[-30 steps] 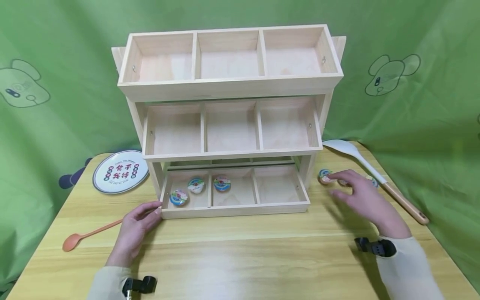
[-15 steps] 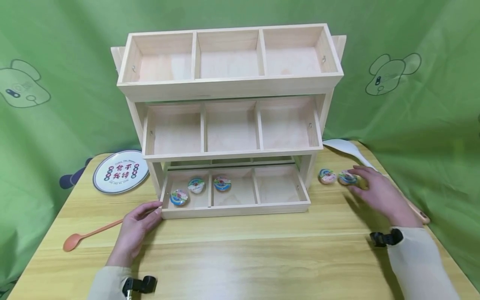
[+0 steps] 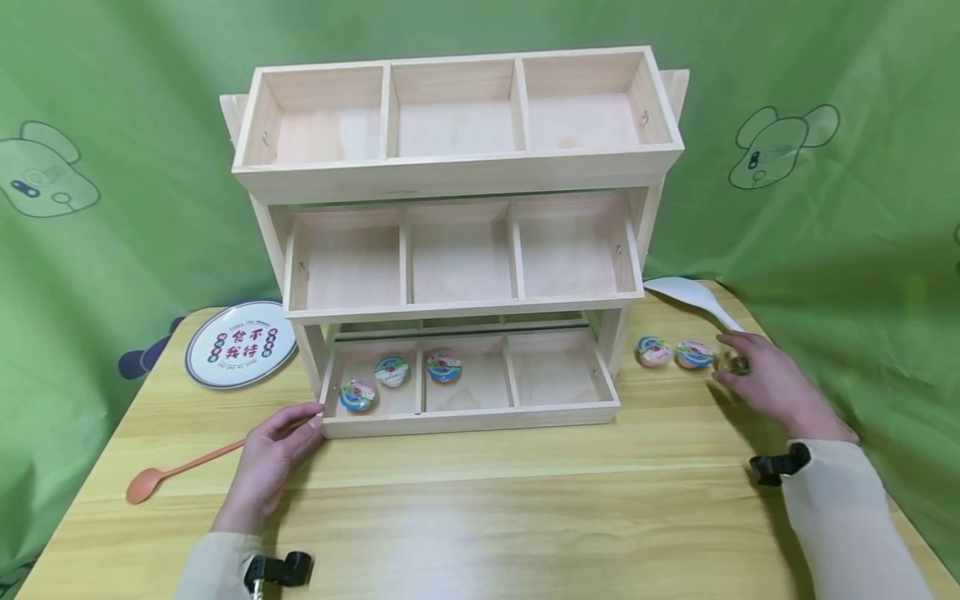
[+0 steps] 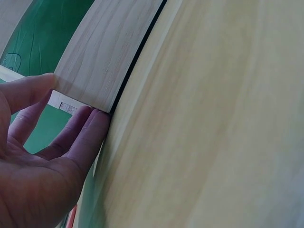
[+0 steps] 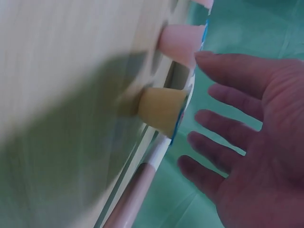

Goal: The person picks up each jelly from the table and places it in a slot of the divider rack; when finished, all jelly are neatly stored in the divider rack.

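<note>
In the head view my left hand [image 3: 268, 462] touches the left front corner of the lowest tray [image 3: 472, 422] of a wooden three-tier rack. Its fingertips meet the tray's end panel [image 4: 107, 52] in the left wrist view. At the right, my right hand [image 3: 780, 385] hovers with fingers spread beside an amber jelly cup [image 5: 161, 109], apart from it. A pink jelly cup [image 5: 183, 42] stands near the thumb. Two jelly cups, one [image 3: 654, 352] and another [image 3: 694, 354], sit left of that hand. Inside the lowest tray lie three jelly cups, including one [image 3: 444, 367] in the middle compartment.
A white ladle-like utensil [image 3: 693, 293] with a brown handle lies behind the right hand. On the left are an oval plate [image 3: 242, 344] and an orange spoon [image 3: 146, 483]. The middle tray [image 3: 465, 308] and top tray [image 3: 461, 175] overhang the lowest one. A green curtain surrounds the table.
My right hand has moved right, from over the leftmost loose jelly cup to beside the rightmost one, uncovering two cups. My left hand has stayed at the tray corner.
</note>
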